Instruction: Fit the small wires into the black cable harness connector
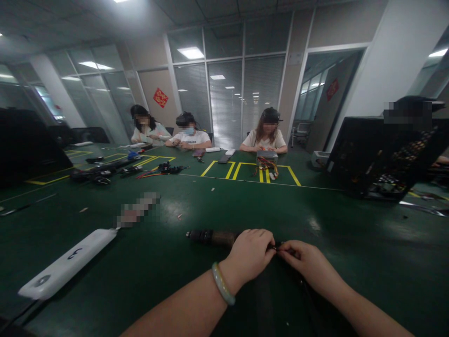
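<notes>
A dark, cylindrical electric screwdriver (220, 238) lies across the green table with its narrow tip to the left. Over its rear end is my left hand (250, 252), fingers closed around it, a pale bangle on the wrist. Fingertip to fingertip with it, my right hand (305, 260) is closed in a pinch at the tool's back end. What sits between those fingers is small, dark and mostly hidden. A thin dark line like a cable trails below the right hand, hard to make out.
A white power strip (70, 262) marked 3 lies at left. Cables and dark parts (101, 173) lie farther back. A black computer case (379, 159) stands at right. Across the table sit several people, one behind a metal box with coloured wires (267, 159).
</notes>
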The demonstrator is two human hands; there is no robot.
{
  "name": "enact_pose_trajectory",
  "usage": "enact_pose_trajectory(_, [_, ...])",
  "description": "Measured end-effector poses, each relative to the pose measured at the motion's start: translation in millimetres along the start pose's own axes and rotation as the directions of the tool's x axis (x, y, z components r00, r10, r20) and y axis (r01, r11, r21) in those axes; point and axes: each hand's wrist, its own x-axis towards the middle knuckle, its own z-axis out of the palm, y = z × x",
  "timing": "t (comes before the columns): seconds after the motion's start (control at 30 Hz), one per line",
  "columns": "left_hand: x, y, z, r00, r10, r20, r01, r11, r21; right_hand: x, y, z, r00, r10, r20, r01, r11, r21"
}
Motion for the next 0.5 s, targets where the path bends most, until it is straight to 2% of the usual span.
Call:
enact_pose_trajectory(0.27, [0.6, -0.7, -0.5, 0.996, 0.086, 0.006, -0.086, 0.996, -0.005, 0.8, 1.4, 0.2, 1.0, -0.008, -0.004, 0.008, 1.0, -0.018])
enact_pose_trajectory(0.43, [1.2, -1.6, 1.6, 1.0, 0.011, -0.004, -0.011, 1.0, -0.013, 0.2, 1.7, -0.2, 1.0, 0.002, -0.008, -0.002, 1.0, -0.013])
enact_pose_trajectory(0.5, [1.1, -1.2, 0.7, 1.0, 0.021, 0.005, -0.021, 1.0, -0.007, -0.2, 1.0, 0.1, 1.0, 0.005, -0.018, -0.005, 1.0, -0.017])
